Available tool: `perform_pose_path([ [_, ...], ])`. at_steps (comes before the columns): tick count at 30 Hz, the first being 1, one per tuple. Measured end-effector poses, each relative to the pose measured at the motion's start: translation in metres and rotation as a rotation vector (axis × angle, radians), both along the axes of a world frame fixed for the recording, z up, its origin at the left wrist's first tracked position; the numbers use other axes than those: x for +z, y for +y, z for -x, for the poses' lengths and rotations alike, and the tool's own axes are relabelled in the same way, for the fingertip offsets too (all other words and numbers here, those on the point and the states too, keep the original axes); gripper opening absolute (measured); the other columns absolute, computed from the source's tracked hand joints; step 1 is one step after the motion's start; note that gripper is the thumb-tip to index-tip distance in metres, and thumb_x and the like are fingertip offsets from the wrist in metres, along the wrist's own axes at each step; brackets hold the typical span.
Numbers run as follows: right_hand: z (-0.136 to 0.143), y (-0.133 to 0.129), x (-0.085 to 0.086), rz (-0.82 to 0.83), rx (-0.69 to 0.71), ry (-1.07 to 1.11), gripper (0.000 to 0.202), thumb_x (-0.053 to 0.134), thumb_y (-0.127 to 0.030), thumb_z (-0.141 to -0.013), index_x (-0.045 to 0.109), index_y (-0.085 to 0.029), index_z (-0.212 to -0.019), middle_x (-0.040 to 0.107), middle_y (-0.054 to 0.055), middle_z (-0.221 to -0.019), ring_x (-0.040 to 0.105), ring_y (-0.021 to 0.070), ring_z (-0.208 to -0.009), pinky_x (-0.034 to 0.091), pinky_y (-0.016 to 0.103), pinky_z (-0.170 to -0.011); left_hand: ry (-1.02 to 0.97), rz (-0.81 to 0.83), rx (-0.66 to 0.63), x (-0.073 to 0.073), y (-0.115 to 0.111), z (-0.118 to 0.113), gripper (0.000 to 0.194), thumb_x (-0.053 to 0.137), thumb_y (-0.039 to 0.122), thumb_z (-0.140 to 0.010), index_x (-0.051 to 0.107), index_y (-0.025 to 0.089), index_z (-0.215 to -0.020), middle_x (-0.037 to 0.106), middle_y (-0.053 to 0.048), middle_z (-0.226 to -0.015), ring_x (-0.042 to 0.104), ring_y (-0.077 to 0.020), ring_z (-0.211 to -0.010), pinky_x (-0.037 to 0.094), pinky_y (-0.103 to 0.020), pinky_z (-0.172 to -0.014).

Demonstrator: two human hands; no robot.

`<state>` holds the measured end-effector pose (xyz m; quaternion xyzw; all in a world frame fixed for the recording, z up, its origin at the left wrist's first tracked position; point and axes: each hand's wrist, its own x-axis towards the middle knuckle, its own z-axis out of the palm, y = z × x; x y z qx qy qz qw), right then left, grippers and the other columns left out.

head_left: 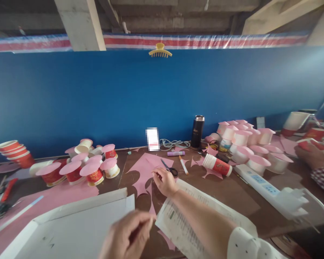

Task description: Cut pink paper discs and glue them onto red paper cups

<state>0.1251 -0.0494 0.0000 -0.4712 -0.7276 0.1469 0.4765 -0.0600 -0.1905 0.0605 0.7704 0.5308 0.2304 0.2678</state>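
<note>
My left hand [128,233] is low in the middle of the view, slightly blurred, with thumb and forefinger pressed together. What they pinch, if anything, I cannot make out. My right hand [164,181] reaches over the cut pink paper [144,169], its fingers curled in and close together. Whether something small sits between those fingers does not show. Just beyond it lie dark-handled scissors [169,167]. A printed sheet [205,201] lies beneath my right forearm. To the left of my hands is a white cardboard box lid [78,226].
Red paper cups with pink discs [93,169] stand at left, near stacked cups [16,153]. More pink-topped cups [250,151] fill the right, by a power strip [267,187]. A black thermos [197,131] stands at the blue partition [118,97]. Another person's hand [311,154] is far right.
</note>
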Motion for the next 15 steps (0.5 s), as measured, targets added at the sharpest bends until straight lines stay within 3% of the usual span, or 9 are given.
perform_pose_path([
  [2, 0.000, -0.001, 0.000, -0.008, -0.002, 0.000, 0.023, 0.048, -0.020, -0.089, 0.069, -0.019, -0.098, 0.070, 0.005, -0.089, 0.064, 0.0139, -0.076, 0.047, 0.023, -0.074, -0.173, -0.177, 0.105, 0.009, 0.041, -0.016, 0.028, 0.046, 0.042, -0.088, 0.069, 0.028, -0.095, 0.067, 0.000, -0.075, 0.061, -0.0155, -0.067, 0.049, -0.025, -0.063],
  [4, 0.001, -0.001, 0.000, -0.017, -0.007, 0.006, 0.022, 0.048, -0.021, -0.089, 0.069, -0.019, -0.097, 0.071, 0.005, -0.088, 0.064, 0.0143, -0.076, 0.047, 0.023, -0.073, -0.273, -0.338, 0.226, 0.011, 0.083, -0.029, 0.030, 0.048, 0.043, -0.086, 0.069, 0.023, -0.094, 0.070, -0.002, -0.081, 0.063, -0.0160, -0.071, 0.048, -0.025, -0.066],
  [8, 0.003, 0.000, 0.000, -0.003, -0.015, 0.071, 0.023, 0.049, -0.018, -0.088, 0.069, -0.020, -0.098, 0.071, 0.004, -0.088, 0.064, 0.0141, -0.075, 0.048, 0.023, -0.071, -0.279, -0.482, 0.341, -0.008, 0.152, -0.042, 0.028, 0.047, 0.038, -0.087, 0.068, 0.020, -0.094, 0.071, -0.005, -0.094, 0.065, -0.0182, -0.083, 0.047, -0.027, -0.075],
  [11, 0.002, 0.001, -0.001, -0.016, 0.008, 0.089, 0.024, 0.049, -0.018, -0.088, 0.069, -0.020, -0.100, 0.071, 0.004, -0.089, 0.065, 0.0153, -0.079, 0.048, 0.024, -0.073, -0.227, -0.485, 0.410, -0.031, 0.174, -0.041, 0.028, 0.043, 0.035, -0.088, 0.067, 0.020, -0.095, 0.071, -0.005, -0.093, 0.065, -0.0186, -0.084, 0.047, -0.028, -0.075],
  [15, 0.000, -0.004, 0.004, -0.041, 0.053, 0.063, 0.025, 0.047, -0.019, -0.089, 0.069, -0.021, -0.101, 0.070, 0.005, -0.089, 0.065, 0.0154, -0.079, 0.048, 0.025, -0.074, -0.083, -0.478, 0.245, -0.050, 0.176, -0.035, 0.027, 0.042, 0.032, -0.089, 0.066, 0.022, -0.095, 0.071, -0.004, -0.093, 0.065, -0.0165, -0.081, 0.045, -0.026, -0.072],
])
